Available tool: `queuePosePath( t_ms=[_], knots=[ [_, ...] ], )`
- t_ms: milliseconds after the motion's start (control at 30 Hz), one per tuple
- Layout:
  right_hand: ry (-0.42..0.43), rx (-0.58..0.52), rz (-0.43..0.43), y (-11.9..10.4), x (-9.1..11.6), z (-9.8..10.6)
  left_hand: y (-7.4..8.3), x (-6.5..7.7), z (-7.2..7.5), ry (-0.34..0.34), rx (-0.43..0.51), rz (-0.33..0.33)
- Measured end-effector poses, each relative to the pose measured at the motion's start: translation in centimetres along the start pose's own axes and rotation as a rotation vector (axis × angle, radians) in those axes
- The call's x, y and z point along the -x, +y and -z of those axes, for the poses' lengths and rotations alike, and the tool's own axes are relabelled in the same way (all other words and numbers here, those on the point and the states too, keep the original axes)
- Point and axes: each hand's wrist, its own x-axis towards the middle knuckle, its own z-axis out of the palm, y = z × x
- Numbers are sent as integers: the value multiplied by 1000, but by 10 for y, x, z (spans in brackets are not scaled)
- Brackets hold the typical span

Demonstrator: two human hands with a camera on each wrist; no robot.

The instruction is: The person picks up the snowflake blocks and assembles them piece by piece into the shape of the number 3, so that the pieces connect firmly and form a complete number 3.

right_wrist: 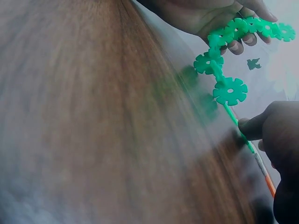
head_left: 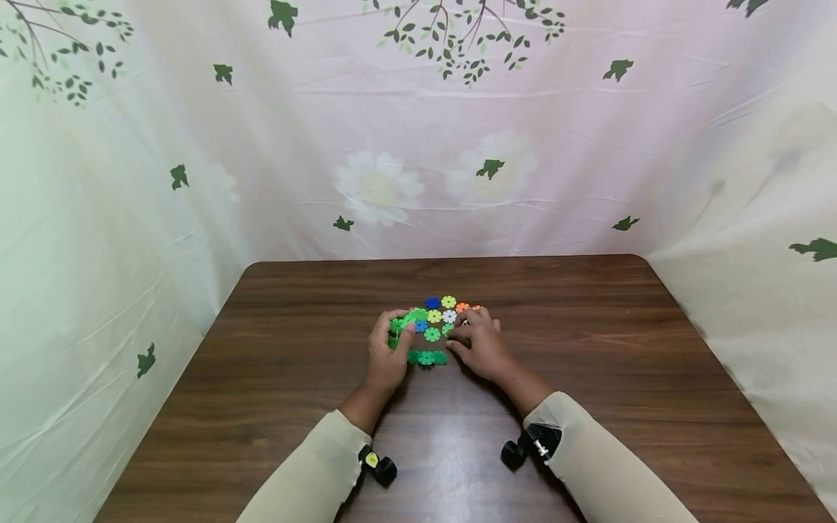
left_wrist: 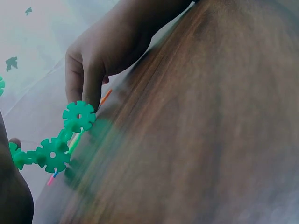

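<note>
My left hand (head_left: 387, 356) grips a curved chain of green notched discs (right_wrist: 237, 29), linked edge to edge, with fingers behind it and thumb in front. The chain's lower end (head_left: 426, 358) hangs toward me, above the tabletop. My right hand (head_left: 482, 347) reaches down to the loose discs, fingers bent and pointing at the table. Its fingertips are right at a loose green disc (head_left: 447, 329); the thumb sits a little apart, nearer me. Another green disc (head_left: 432, 334) lies flat to the left of it. The left wrist view shows the right hand (left_wrist: 93, 74) beyond the chain.
Flat on the brown wooden table (head_left: 294, 407) lie several more notched discs: dark blue (head_left: 433, 303), yellow (head_left: 448, 301), white (head_left: 449, 317), orange (head_left: 462, 308) and blue (head_left: 421, 327). A printed curtain (head_left: 418, 145) surrounds the table's back and sides.
</note>
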Motion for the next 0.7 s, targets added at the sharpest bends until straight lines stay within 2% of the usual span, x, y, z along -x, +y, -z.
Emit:
queuePosePath(
  t_ms=[200,500,700],
  knots=[
    [15,-9,0,0,1,-1,-2,0,0,15,-2,-32],
    [-9,-3,-24,1,0,-2,0,2,1,12,-15,-24],
    [-3,-1,-26,-1,-1,-3,-1,1,1,15,-25,-48]
  ],
)
